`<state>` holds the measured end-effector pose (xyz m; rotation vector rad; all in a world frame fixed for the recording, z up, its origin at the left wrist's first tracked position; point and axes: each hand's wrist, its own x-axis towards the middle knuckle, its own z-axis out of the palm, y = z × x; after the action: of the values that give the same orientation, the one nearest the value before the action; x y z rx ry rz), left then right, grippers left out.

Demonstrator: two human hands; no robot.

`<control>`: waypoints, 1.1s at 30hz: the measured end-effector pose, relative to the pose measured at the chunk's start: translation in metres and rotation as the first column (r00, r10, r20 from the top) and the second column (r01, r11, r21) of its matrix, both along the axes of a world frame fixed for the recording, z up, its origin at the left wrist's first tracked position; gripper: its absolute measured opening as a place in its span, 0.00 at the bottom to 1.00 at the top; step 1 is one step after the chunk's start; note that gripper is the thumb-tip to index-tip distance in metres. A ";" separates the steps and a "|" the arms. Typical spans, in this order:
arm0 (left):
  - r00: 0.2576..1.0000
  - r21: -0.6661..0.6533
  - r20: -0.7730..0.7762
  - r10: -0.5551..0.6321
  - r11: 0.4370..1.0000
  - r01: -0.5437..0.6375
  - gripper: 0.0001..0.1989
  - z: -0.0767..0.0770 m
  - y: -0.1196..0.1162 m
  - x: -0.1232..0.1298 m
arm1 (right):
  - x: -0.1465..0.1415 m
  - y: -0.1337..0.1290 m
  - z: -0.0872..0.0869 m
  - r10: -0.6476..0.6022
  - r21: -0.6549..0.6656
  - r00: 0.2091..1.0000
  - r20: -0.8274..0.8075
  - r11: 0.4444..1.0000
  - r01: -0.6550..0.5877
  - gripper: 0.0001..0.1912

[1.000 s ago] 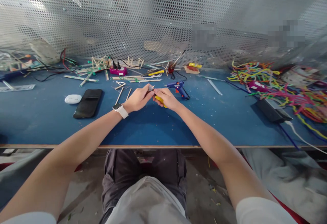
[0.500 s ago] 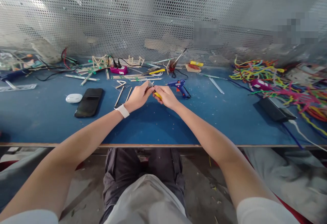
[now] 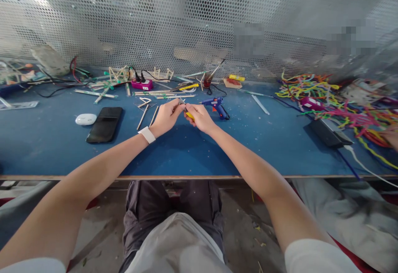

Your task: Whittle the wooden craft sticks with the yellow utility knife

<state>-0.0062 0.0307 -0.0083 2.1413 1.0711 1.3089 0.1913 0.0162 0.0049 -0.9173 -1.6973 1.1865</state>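
Observation:
My right hand (image 3: 197,117) is closed around a yellow-handled cutter (image 3: 189,116), whose front end points at my left hand. Pinched fingers of my left hand (image 3: 168,115), with a white band at the wrist, hold something small. Only a pale grey tip shows there, and its kind is hidden. Both hands meet fingertip to fingertip just above the blue table. A blue glue gun (image 3: 217,106) lies right beside my right hand. To the left of my left hand are thin wooden sticks (image 3: 143,117) and a small stick triangle (image 3: 144,102).
A black phone (image 3: 105,124) and a white oval case (image 3: 86,119) lie at left. Behind are a purple power strip (image 3: 142,84), another yellow cutter (image 3: 189,86) and a yellow tube (image 3: 236,77). Colourful twisted strands (image 3: 311,86) and a black box (image 3: 331,133) crowd the right. A perforated metal panel (image 3: 168,24) closes the back.
The view has shifted slightly, so things sit a little further left. My hands keep the same hold. Part of another person's hand now shows at the far right edge.

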 end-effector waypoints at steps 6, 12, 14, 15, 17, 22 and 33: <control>1.000 -0.010 0.012 0.027 1.000 -0.027 0.24 -0.002 0.000 0.001 | -0.001 -0.001 0.000 0.012 0.025 0.999 -0.037 1.000 -0.011 0.39; 0.999 0.004 -0.014 0.029 1.000 -0.029 0.22 0.001 -0.003 0.000 | 0.000 -0.001 -0.001 0.020 0.014 0.999 -0.034 1.000 -0.020 0.37; 0.999 0.014 -0.037 0.018 1.000 -0.018 0.19 0.003 -0.004 0.000 | 0.001 0.000 -0.002 0.030 0.000 0.999 -0.020 1.000 -0.030 0.37; 0.999 0.021 -0.051 0.013 1.000 -0.011 0.18 0.004 -0.005 -0.001 | 0.001 0.001 -0.003 0.038 -0.008 0.999 -0.017 0.999 -0.038 0.37; 0.997 0.041 -0.080 -0.003 0.999 0.007 0.16 0.005 -0.006 -0.001 | 0.002 0.003 -0.005 0.055 -0.015 0.998 -0.021 0.998 -0.055 0.37; 0.994 0.074 -0.109 -0.030 0.997 0.038 0.15 0.006 -0.006 -0.003 | 0.004 0.007 -0.009 0.091 -0.014 0.995 -0.039 0.996 -0.092 0.37; 0.999 0.051 -0.028 0.045 0.998 -0.044 0.25 0.005 -0.005 -0.002 | 0.003 0.005 -0.008 0.078 -0.025 0.995 -0.061 0.997 -0.080 0.34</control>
<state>-0.0078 0.0253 -0.0034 2.1917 1.1150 1.3417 0.1943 0.0217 -0.0033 -0.8300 -1.6865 1.2800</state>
